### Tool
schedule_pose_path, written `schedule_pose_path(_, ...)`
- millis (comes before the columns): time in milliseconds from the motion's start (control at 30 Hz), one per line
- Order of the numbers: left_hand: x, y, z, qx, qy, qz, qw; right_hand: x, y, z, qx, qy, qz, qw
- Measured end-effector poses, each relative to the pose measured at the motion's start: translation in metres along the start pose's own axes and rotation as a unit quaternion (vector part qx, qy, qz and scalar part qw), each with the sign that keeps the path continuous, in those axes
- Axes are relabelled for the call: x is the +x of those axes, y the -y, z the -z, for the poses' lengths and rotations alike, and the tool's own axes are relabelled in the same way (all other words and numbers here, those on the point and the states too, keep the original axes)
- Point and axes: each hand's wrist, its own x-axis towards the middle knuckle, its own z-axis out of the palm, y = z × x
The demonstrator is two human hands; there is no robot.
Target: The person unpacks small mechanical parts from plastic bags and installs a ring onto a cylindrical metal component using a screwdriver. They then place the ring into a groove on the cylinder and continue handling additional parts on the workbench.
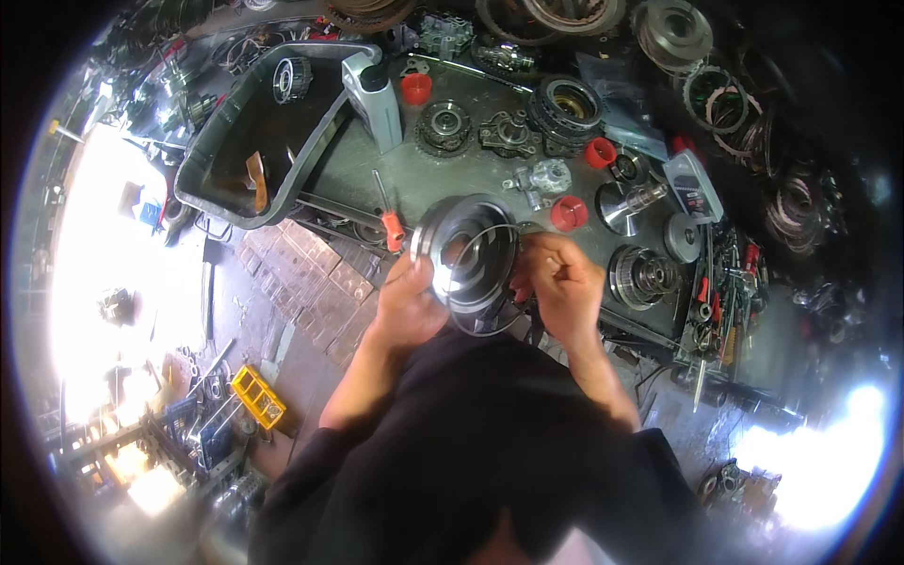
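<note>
In front of my body, my left hand (410,303) is wrapped round the left rim of a round metal drum (461,231), its open face tilted toward me. A thin metal ring (501,226) curves across the right side of the drum and reaches below its lower edge. My right hand (565,281) is closed, thumb and fingers pinching that ring beside the drum; the exact grip is partly hidden. Just left of the drum, an orange-handled screwdriver (393,231) lies at the bench edge.
On the metal bench (353,169) stand a grey plastic tub (202,151), a grey bottle (378,105), several red cups (569,213), a pale metal housing (546,179) and a gear assembly (643,278). Hand tools (744,282) lie at right. A yellow bin (256,397) is lower left.
</note>
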Motion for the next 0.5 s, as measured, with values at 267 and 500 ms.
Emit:
schedule_pose_path(267, -0.007, -0.022, -0.004, 0.423, 0.063, -0.123, 0.896, 0.017, 0.012, -0.030, -0.159, -0.126, 0.152, 0.967)
schedule_pose_path(500, -0.011, -0.028, -0.018, 0.100, 0.057, 0.042, 0.992, 0.023, 0.014, -0.046, -0.141, -0.133, 0.198, 0.961)
